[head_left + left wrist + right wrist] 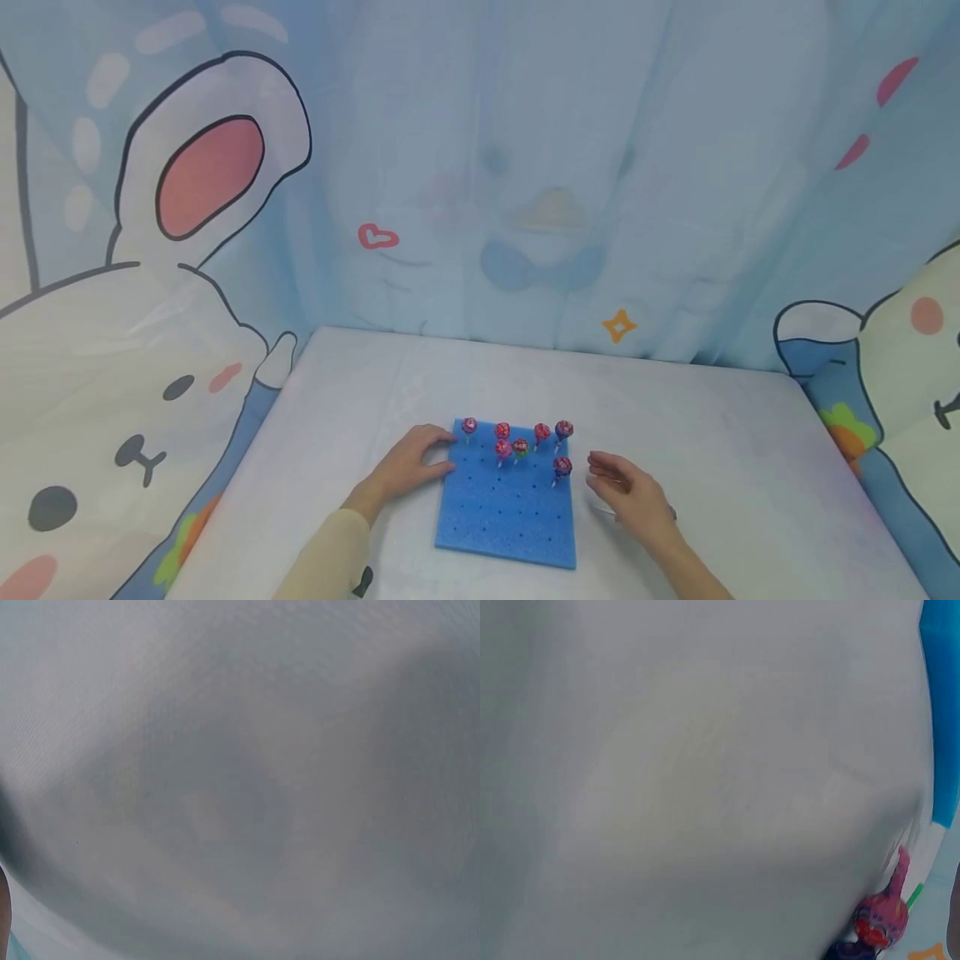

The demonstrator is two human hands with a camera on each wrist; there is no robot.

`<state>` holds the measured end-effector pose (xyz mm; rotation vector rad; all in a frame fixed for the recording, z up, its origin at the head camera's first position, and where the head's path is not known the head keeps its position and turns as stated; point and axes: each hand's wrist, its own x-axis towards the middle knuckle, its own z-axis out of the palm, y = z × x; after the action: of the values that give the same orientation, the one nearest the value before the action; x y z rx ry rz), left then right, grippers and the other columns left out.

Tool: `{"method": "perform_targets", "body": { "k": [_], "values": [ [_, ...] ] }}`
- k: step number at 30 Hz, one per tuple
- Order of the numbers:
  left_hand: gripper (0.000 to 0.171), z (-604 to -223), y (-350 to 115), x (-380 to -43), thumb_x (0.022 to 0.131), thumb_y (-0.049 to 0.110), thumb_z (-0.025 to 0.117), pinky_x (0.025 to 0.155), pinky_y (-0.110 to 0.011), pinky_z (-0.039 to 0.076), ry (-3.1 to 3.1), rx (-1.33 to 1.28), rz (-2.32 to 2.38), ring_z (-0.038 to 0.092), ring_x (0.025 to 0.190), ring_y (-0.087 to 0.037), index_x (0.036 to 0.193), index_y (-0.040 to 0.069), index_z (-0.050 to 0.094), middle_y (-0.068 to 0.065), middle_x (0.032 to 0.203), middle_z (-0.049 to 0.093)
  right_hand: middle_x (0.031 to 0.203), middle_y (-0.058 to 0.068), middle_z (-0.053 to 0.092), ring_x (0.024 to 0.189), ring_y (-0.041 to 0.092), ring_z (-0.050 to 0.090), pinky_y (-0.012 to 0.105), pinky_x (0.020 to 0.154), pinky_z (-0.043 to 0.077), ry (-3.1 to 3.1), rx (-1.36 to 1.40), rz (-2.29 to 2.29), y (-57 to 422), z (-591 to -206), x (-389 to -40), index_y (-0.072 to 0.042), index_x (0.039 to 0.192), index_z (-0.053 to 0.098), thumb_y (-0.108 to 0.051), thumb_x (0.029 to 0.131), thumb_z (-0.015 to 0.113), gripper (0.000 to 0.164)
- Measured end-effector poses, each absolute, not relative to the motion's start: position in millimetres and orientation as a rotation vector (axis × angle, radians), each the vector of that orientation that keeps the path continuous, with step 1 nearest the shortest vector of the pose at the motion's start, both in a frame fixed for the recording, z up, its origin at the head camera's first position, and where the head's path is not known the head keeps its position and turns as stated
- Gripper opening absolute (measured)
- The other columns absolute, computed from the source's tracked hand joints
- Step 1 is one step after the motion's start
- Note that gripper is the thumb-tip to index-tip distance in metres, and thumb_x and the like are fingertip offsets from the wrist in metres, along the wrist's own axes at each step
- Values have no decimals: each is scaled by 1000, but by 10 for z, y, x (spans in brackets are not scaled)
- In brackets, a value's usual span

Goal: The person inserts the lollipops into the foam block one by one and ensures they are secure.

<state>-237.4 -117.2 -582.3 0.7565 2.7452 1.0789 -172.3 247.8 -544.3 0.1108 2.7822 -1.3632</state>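
A blue foam board (502,529) with rows of small holes lies on the table, and several wrapped lollipops stand upright in its far half. One purple-red lollipop (562,467) stands near the right edge. My left hand (408,458) rests against the board's left edge, fingertips and thumb touching it. Right of the board, my right hand (630,496) hovers with loosely bent fingers. A thin white stick (603,511) shows under it, partly hidden by the hand. In the right wrist view, a pink-and-red lollipop (881,921) shows at the lower right, beside a dark blue one (851,951).
The board sits on a white cloth-covered table (720,450). A light blue printed curtain (562,167) hangs behind and at both sides. A small dark thing (672,512) shows beside the right wrist. The left wrist view is filled by blurred pale cloth (240,750).
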Motion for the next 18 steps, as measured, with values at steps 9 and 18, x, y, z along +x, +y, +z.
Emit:
{"method": "perform_targets", "body": {
  "k": [9,18],
  "values": [
    [44,-5824,-1174,-2384,92,39,67,110,-41,38,2745,755,1071,48,129,-17,130,19,59,5,130,58,125,14,64,114,32,61,42,93,52,3000,-77,-1152,2805,-5367,-1719,-5,129,59,-19,94,67,39],
    [42,-5795,-1171,-2372,92,36,68,110,-41,38,2739,763,1086,48,128,-17,129,18,59,4,129,59,126,17,62,115,37,59,47,93,52,2934,-115,-1023,3206,-5317,-1729,-4,130,58,-29,95,64,43]
  ]
}}
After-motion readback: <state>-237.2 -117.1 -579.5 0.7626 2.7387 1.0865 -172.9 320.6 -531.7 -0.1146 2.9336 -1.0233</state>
